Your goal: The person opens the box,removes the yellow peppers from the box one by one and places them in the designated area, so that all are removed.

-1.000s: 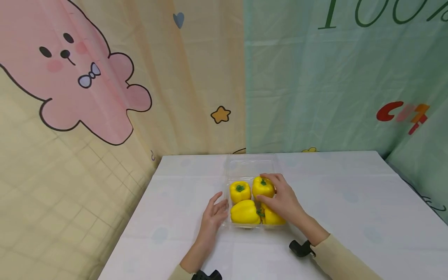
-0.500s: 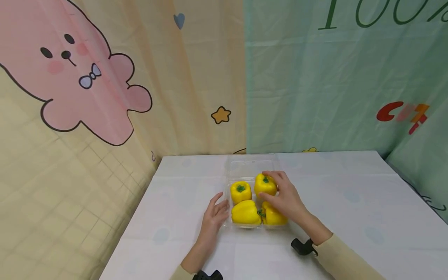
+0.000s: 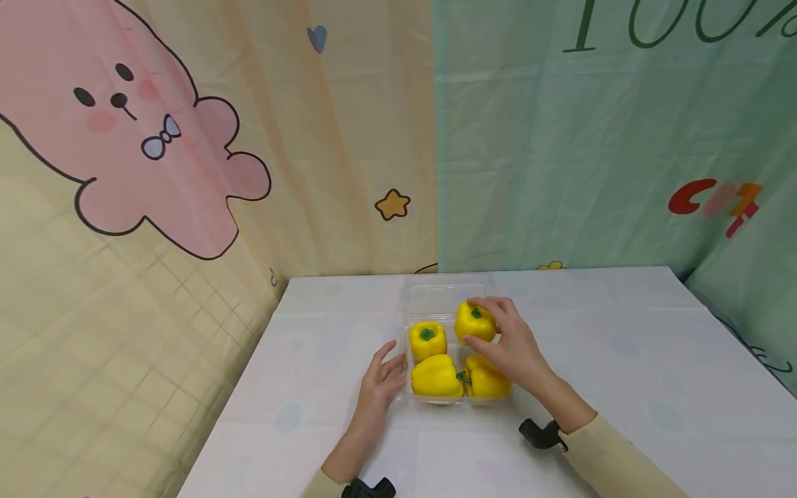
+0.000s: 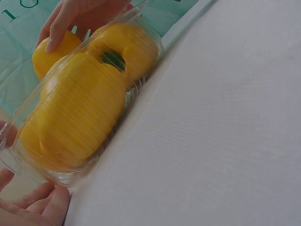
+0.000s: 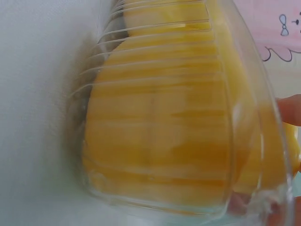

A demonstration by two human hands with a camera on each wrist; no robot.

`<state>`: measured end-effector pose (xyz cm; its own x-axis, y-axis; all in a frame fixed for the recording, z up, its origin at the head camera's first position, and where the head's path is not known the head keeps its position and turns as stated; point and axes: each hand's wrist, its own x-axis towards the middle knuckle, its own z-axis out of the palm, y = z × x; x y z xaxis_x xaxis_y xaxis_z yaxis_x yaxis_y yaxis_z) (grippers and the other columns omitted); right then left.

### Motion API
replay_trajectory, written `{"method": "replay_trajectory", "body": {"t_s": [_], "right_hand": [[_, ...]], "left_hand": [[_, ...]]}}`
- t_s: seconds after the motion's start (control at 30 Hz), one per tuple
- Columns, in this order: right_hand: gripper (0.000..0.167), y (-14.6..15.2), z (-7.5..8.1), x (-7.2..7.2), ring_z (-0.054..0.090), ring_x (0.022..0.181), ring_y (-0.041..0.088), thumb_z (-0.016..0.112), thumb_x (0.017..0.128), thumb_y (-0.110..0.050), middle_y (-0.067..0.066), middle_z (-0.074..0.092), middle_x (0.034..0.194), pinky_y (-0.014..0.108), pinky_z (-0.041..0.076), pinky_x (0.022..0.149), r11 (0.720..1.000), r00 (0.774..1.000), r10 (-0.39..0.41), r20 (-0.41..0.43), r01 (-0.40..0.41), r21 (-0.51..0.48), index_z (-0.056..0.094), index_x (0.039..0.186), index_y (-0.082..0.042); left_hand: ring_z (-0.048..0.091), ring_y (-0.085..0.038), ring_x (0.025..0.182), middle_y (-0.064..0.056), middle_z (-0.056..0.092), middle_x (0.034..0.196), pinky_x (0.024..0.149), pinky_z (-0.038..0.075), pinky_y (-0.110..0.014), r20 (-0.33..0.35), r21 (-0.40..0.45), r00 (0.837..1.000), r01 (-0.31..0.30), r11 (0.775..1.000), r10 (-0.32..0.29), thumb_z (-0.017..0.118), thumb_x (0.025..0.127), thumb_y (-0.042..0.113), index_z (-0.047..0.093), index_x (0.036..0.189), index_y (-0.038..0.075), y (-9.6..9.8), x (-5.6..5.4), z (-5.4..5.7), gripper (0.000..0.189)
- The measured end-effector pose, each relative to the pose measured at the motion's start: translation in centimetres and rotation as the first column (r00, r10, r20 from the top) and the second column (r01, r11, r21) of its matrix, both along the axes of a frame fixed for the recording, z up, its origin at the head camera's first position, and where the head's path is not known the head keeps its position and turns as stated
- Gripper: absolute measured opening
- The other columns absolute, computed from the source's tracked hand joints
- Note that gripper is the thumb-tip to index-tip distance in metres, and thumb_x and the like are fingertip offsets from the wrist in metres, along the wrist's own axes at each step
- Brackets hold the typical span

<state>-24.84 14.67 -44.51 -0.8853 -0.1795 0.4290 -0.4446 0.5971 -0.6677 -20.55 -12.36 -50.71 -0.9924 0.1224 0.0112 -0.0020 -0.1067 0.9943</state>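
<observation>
My right hand (image 3: 513, 346) grips a yellow bell pepper (image 3: 474, 324) between thumb and fingers, raised over the back right part of a clear plastic clamshell box (image 3: 457, 354). Three more yellow peppers sit in the box: one stands upright at back left (image 3: 427, 340), one lies at front left (image 3: 436, 377), and another lies at front right (image 3: 488, 378). My left hand (image 3: 381, 380) stays at the box's left side, fingers loosely bent, fingertips right at the wall. In the left wrist view, the ribbed box wall (image 4: 70, 181) stands close to the left fingers (image 4: 42, 202).
The box's clear lid (image 3: 447, 299) lies folded back towards the far table edge. A white cloth covers the table (image 3: 598, 360). Printed curtains (image 3: 349, 138) hang behind and to the left. Each wrist wears a black camera mount (image 3: 540, 434).
My right hand has lifted the back right pepper up and slightly to the right, uncovering more of the front right pepper. My left hand has hardly moved.
</observation>
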Motion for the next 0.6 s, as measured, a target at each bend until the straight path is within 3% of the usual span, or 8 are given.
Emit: {"method": "replay_trajectory", "body": {"t_s": [0.6], "right_hand": [[0.058,0.7,1.5,0.5,0.053,0.118,0.029,0.083,0.085,-0.023,0.006,0.046,0.137,0.050,0.053,0.086,0.999,0.998,0.011,-0.055,-0.013,-0.031,0.057,0.137,-0.024]], "left_hand": [[0.039,-0.037,0.142,-0.022,0.043,0.151,0.114,0.028,-0.055,-0.009,0.021,1.000,0.011,1.000,-0.011,0.051,0.098,0.005,0.030,0.157,0.014,-0.1,0.0,-0.1,0.063]]}}
